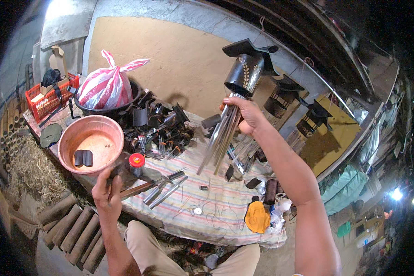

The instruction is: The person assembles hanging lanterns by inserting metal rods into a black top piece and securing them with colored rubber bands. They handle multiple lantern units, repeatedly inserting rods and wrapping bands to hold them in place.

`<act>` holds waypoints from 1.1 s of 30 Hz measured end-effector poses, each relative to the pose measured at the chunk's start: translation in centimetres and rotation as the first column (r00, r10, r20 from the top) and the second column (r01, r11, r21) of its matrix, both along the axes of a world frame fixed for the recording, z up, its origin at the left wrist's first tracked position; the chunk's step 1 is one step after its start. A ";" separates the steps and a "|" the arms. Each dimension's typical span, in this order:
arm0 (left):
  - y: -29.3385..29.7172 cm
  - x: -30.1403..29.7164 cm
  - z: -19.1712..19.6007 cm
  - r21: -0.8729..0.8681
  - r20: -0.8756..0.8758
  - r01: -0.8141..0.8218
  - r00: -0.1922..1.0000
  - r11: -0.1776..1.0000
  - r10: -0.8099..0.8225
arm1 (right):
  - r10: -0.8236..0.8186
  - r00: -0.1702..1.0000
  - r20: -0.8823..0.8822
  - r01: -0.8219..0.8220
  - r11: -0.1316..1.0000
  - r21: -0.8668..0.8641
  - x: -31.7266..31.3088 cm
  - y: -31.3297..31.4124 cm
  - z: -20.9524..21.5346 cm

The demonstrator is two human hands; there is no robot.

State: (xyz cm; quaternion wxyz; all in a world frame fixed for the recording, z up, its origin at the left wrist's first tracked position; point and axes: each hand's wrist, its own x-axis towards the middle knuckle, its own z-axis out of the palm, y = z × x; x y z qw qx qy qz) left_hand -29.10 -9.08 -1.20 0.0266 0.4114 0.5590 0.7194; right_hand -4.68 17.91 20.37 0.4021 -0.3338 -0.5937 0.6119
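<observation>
High at the right of centre hangs a wind chime with a black, gold-patterned cylinder under a curved dark roof. Just below that cylinder, my right hand is closed round the upper part of its bundle of long metal tubes. The tubes slant down to the left over the cloth. My left hand is raised at the table's front left, fingers loosely bent and apart, with nothing visible in it. Beside it lies a wooden-handled tool, near some loose metal tubes. Behind it sits a pinkish plastic basin holding two short dark cylinders.
A red-lidded jar stands by a heap of black chime parts. Behind are a striped bag in a black tub and a red crate. More chimes hang right. An orange cloth lies near the front edge.
</observation>
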 end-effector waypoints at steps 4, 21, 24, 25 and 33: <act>1.8 0.4 0.4 0.170 0.102 0.012 0.994 0.985 -0.029 | 0.041 0.998 -0.041 -0.041 0.999 -0.002 0.5 -2.6 1.7; 19.7 11.5 -4.2 0.022 0.467 0.392 0.809 0.920 -0.356 | 0.178 0.976 -0.130 -0.184 0.982 -0.041 -0.1 -3.5 2.7; 16.8 20.9 -2.9 -0.071 0.415 0.776 0.595 0.627 -0.688 | 0.138 0.985 -0.099 -0.141 0.990 -0.028 -0.7 -2.2 2.1; 15.2 22.1 -1.5 -0.233 0.223 0.803 0.594 0.549 -0.773 | 0.122 0.988 -0.089 -0.126 0.991 -0.041 -0.7 -1.8 1.7; 8.9 9.0 13.9 0.077 -0.476 0.349 0.836 0.934 -0.273 | 0.138 0.990 -0.032 -0.141 0.983 -0.118 1.0 -0.6 1.3</act>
